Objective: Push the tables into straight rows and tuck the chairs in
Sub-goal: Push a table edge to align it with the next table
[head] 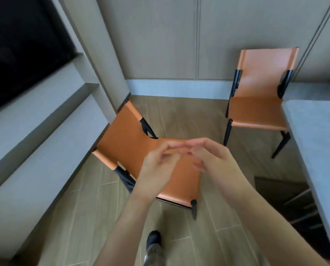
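Your left hand (158, 166) and right hand (212, 160) are raised together in front of you, fingers loosely curled and fingertips meeting; neither grip has hold of anything. Both hands hover above the near orange leather chair with black metal legs (133, 148), touching no part of it. That chair stands turned at an angle on the wood-plank floor (179, 116), its back close to the grey stepped ledge (41, 135) on your left. A second orange leather chair (260, 104) stands further off by the panelled wall (160, 39), facing you, pulled out from the pale grey stone-look desk (317, 135) along your right; its seat corner sits just beside the desk edge. Your dark shoe (153, 239) shows on the floor below your arms.
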Demonstrator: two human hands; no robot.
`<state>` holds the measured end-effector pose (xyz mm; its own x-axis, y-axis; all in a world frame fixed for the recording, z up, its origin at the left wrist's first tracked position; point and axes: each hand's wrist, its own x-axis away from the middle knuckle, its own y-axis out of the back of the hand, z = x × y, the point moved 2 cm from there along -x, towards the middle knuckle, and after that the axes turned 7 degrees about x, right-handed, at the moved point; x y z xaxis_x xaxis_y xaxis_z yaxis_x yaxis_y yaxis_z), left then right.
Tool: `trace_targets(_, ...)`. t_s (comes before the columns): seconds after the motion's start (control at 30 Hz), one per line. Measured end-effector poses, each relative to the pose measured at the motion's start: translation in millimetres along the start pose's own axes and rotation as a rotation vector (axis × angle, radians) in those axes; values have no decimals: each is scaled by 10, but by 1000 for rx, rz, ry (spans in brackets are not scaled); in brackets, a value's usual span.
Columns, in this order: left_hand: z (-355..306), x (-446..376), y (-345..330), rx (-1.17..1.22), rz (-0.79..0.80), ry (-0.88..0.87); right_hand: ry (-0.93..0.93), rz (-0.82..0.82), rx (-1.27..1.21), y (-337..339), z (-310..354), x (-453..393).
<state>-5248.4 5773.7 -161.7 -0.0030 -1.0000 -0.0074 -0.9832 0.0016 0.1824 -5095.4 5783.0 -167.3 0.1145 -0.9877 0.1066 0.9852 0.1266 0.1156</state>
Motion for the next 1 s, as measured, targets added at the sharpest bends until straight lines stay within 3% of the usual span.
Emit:
trace_targets(0.3,810,-1347,1517,-34,-53,73,-91,50,29,-1532,-109,-1493)
trace_targets(0.53,1847,-2357,2735,-248,-103,362,-272,169,112,-2758,-317,-2558)
trace_targets(0.87,2765,-3138,3289,-570,-191,462,-356,166,237,-3205,-523,-3360)
trace_targets(1.0,3044,-3353,3323,-444,-172,596,-409,165,242,-3240,-627,-3494)
